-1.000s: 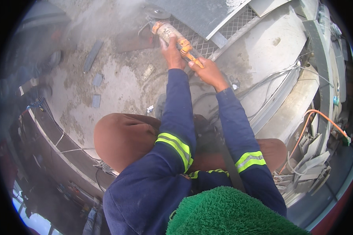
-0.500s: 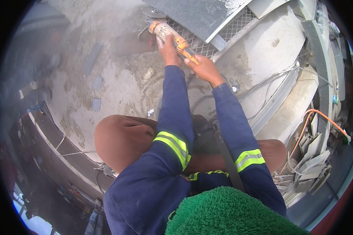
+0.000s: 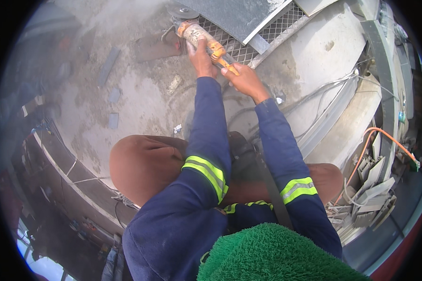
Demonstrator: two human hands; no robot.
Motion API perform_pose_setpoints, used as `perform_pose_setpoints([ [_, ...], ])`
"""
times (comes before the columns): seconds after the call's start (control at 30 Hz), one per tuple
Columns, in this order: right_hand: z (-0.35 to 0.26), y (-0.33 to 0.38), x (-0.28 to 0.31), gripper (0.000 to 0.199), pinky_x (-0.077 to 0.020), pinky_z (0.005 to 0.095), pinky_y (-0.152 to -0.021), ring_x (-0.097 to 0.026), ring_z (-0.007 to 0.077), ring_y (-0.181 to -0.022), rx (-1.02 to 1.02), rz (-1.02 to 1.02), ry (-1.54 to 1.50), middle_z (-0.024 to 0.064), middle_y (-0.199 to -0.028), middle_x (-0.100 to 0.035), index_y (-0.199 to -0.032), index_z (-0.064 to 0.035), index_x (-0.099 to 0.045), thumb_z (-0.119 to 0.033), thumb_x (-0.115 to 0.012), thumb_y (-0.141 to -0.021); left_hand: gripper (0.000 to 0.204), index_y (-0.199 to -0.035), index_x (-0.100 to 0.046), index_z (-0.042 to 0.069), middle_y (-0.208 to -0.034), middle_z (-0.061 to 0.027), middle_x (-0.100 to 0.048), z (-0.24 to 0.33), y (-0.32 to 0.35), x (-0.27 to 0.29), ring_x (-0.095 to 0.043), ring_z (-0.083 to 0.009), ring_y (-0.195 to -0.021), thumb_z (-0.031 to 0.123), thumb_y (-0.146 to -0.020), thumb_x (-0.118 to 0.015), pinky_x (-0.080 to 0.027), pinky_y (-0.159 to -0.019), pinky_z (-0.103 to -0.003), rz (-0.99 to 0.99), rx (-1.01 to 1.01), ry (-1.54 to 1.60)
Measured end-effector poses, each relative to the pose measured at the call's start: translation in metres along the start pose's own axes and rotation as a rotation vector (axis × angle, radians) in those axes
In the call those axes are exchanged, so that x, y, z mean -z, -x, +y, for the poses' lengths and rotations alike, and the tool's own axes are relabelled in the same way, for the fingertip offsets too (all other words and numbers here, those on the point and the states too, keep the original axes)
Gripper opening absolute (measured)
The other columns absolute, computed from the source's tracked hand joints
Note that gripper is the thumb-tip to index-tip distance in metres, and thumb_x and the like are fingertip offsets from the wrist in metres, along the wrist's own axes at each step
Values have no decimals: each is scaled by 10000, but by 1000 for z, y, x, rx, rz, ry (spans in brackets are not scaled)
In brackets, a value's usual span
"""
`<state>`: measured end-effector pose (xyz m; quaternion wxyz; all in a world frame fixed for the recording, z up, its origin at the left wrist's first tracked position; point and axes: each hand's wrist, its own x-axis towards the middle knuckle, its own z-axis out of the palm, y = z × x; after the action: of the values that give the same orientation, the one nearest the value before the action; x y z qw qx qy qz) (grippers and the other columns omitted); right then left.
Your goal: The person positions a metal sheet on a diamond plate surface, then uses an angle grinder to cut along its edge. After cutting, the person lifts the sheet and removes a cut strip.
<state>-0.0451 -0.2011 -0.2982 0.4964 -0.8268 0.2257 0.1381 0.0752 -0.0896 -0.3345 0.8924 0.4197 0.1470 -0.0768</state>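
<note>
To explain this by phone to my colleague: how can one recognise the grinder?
At the top centre lies a big grey slab partly covering mesh. Below the slab's lower-left edge, the left grip and right grip hold the grinder. Unlike these flat neighbours, it is dusty orange, with a round disc at its far end.

Bright daylight, hazy upper left, dim lower left, fisheye bending toward black rim
</note>
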Motion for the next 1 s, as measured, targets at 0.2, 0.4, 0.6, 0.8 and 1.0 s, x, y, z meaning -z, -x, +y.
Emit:
perform_pose_setpoints([
  [0.2,2,14,4,523,-519,329,-592,-648,122,-615,-6,4,14,20,-733,-695,-1164,-51,-759,-558,-717,-1044,780,-1710,-340,-17,-1431,-163,-611,0,13,-1,-697,-256,-1179,182,-1052,-709,-606,-994,-411,-20,-2,-7],
  [0.4,5,22,6,531,-527,323,-598,-657,125,-632,-7,7,16,25,-756,-705,-1167,-52,-760,-566,-719,-1042,802,-1722,-322,-18,-1466,-170,-590,-2,22,-1,-675,-259,-1236,189,-1052,-711,-594,-1027,-401,-7,-14,-11],
  [0.6,4,26,7,541,-530,320,-602,-669,129,-652,-32,-2,11,27,-776,-713,-1183,-52,-760,-572,-716,-1041,819,-1732,-307,-17,-1474,-165,-590,-4,24,0,-670,-258,-1249,184,-1051,-716,-590,-1035,-402,-5,1,2],
  [0.8,-8,7,5,617,-552,445,-822,-737,330,-925,-33,-31,16,176,-971,-768,-1195,3,-765,-587,-683,-1034,767,-1717,-342,-9,-1451,-158,-612,-2,0,3,-688,-264,-1228,161,-1059,-698,-600,-1008,-415,-7,12,6],
  [1.0,-18,-20,1,651,-567,511,-925,-773,436,-1065,-30,-38,32,255,-1053,-797,-1198,30,-775,-590,-671,-1030,633,-1635,-449,15,-1385,-137,-646,-2,-30,4,-710,-251,-1180,157,-1066,-688,-618,-980,-418,-30,20,-26],
])
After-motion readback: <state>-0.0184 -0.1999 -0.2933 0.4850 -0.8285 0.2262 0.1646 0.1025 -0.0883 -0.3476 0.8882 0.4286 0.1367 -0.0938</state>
